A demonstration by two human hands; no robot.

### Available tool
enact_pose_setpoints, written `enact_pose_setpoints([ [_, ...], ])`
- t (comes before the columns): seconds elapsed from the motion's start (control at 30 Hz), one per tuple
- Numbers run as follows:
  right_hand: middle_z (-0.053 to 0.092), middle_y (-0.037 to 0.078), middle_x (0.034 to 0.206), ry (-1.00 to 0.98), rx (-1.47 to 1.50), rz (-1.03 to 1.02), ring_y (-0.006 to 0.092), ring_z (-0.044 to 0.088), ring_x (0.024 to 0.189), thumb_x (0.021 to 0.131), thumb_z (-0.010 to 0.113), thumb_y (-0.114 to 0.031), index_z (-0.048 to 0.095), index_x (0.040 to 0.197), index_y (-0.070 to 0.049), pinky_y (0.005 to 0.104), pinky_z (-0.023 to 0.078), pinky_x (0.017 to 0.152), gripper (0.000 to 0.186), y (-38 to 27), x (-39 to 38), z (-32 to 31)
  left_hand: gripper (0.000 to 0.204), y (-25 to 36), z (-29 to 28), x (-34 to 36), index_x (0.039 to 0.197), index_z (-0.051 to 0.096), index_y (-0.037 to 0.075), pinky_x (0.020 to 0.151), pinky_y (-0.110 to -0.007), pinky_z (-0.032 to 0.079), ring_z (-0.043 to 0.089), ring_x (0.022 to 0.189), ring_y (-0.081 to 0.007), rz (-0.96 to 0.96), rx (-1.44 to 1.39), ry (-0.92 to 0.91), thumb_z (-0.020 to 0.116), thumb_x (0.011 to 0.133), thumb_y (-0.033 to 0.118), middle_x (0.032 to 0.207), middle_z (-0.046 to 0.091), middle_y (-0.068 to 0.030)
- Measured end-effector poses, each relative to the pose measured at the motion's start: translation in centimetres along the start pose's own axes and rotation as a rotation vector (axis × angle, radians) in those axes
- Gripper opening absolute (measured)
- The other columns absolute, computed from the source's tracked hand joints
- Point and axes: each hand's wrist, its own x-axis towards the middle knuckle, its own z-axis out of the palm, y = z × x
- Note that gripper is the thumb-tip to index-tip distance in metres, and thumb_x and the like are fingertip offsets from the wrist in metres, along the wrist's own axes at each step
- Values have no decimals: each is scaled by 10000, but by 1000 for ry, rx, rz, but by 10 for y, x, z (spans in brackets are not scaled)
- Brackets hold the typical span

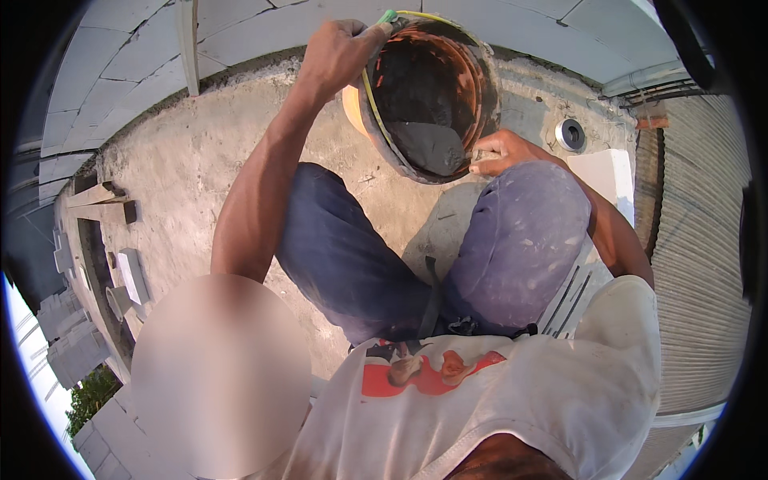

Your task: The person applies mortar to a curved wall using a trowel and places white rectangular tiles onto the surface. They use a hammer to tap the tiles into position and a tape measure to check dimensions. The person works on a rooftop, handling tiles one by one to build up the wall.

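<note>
An orange bucket [353,109] with a mortar-crusted rim tilts between my knees and the block wall. Dark grey mortar [416,80] lies inside it. My left hand [340,58] is closed on the bucket's upper left rim, beside a green piece [387,16] and a thin yellow strip along the edge. At the lower right rim, my right hand [512,152] is closed round what looks like a trowel handle. A rounded grey shape, apparently the mortar-covered trowel blade [428,147], rests in the bucket's near side. The fingers partly hide the handle.
Pale block walls [264,32] curve along the far side. A round grey ring [570,134] and a white block [604,180] are right of the bucket. Corrugated sheeting [704,240] borders the right. Wood pieces [104,212] and a white block lie at the left.
</note>
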Motion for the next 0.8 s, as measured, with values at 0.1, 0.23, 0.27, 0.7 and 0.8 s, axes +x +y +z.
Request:
enact_pose_setpoints([
  [0.1,723,101,876,24,105,106,199,685,840,945,783,-329,753,1099,55,385,533,787,415,-2,-12,-10,548,-8,1,0,986,766,-67,651,-359,603,742,652,-238,-95,-145,55,671,990,472,762,734,-153],
  [0.23,606,20,719,235,107,40,111,576,602,953,757,-317,751,1024,33,317,472,556,357,-38,-55,-67,496,-9,-5,0,945,761,-62,506,-328,540,664,579,-172,-146,-202,102,668,1003,422,708,686,-108],
  [0.27,580,6,694,270,157,60,87,547,559,958,744,-311,752,1021,26,299,445,501,343,-49,-65,-84,484,-9,-7,-2,898,750,-54,489,-329,523,622,545,-159,-148,-232,122,667,1006,410,672,653,-82],
  [0.7,700,137,998,995,-1457,-38,230,687,876,961,684,-167,708,1289,6,356,560,688,371,-112,-87,-283,463,-6,-7,-5,950,746,-76,543,-348,604,689,610,-185,-133,-210,117,678,999,380,740,702,-115],
  [0.8,678,124,1083,995,-1839,64,248,667,946,944,667,-87,667,1358,17,374,572,721,426,-103,-79,-280,475,-4,-8,-8,965,743,-83,540,-343,615,689,611,-182,-139,-201,116,682,1001,387,750,705,-116],
])
